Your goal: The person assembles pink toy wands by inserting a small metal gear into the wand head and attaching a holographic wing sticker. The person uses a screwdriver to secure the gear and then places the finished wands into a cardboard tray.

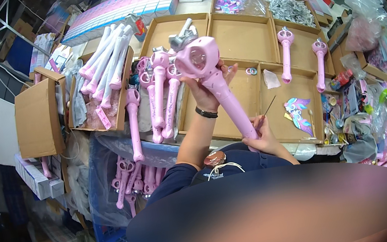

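Observation:
A large pink toy wand (224, 97), with a round open head, is held up slantwise before my chest. My left hand (203, 92) is closed around it just below the head, a finger or two sticking out past it. At its lower end my right hand (267, 139) grips the handle. A slim tool with a thin metal shaft (269, 106), like a screwdriver, also pokes up from my right fingers. Behind the wand's head a grey metallic-looking piece (183, 38) shows, partly hidden. Several similar pink wands (160, 88) lie left of my left hand.
Shallow cardboard trays (241, 34) cover the table, two holding pink wands (287, 54) and winged purple-blue pieces (298, 114). A box of white-wrapped wands (107, 63) stands left. A blue crate (116, 240) with more wands sits beside me. Bags and small parts crowd the right.

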Demonstrator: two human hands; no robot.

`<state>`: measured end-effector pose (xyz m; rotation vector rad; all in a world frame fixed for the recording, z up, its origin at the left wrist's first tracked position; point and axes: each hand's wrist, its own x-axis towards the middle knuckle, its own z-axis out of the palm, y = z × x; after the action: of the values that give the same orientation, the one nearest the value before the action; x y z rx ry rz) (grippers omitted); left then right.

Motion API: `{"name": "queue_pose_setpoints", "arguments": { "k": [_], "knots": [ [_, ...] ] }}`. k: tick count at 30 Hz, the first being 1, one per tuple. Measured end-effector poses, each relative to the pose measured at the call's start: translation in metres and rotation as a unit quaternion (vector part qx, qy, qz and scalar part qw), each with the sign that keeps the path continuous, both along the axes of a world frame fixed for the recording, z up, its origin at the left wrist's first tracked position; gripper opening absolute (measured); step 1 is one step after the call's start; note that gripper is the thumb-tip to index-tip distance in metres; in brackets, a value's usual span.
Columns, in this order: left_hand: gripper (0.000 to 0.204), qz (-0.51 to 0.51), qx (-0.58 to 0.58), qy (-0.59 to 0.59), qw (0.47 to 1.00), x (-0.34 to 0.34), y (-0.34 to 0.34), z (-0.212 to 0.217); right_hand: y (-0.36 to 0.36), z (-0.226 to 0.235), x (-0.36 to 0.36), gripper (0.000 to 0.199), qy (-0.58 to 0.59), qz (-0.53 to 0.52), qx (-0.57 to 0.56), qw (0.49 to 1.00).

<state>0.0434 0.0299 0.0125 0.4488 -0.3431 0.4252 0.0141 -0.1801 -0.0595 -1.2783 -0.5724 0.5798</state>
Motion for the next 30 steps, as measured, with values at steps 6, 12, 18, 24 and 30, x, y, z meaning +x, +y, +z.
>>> {"name": "queue_pose_setpoints", "arguments": {
  "k": [6,12,18,24,30],
  "knots": [
    [0.051,0.272,0.075,0.13,0.95,0.008,0.007,-0.007,-0.002,0.013,0.0,0.043,-0.252,-0.146,-0.238,0.927],
    [0.057,0.384,0.265,0.188,0.864,0.01,0.018,-0.015,-0.006,0.022,-0.004,0.045,-0.354,-0.182,-0.287,0.871],
    [0.054,0.377,0.283,0.171,0.865,0.008,0.022,-0.014,-0.004,0.027,-0.005,0.044,-0.361,-0.167,-0.289,0.871],
    [0.058,0.388,0.275,0.153,0.866,0.005,0.022,-0.017,-0.008,0.007,0.0,0.045,-0.362,-0.172,-0.284,0.871],
    [0.101,0.131,0.084,0.168,0.973,-0.007,0.021,-0.015,-0.009,-0.022,0.015,0.047,-0.319,-0.11,-0.258,0.905]
  ]
}}
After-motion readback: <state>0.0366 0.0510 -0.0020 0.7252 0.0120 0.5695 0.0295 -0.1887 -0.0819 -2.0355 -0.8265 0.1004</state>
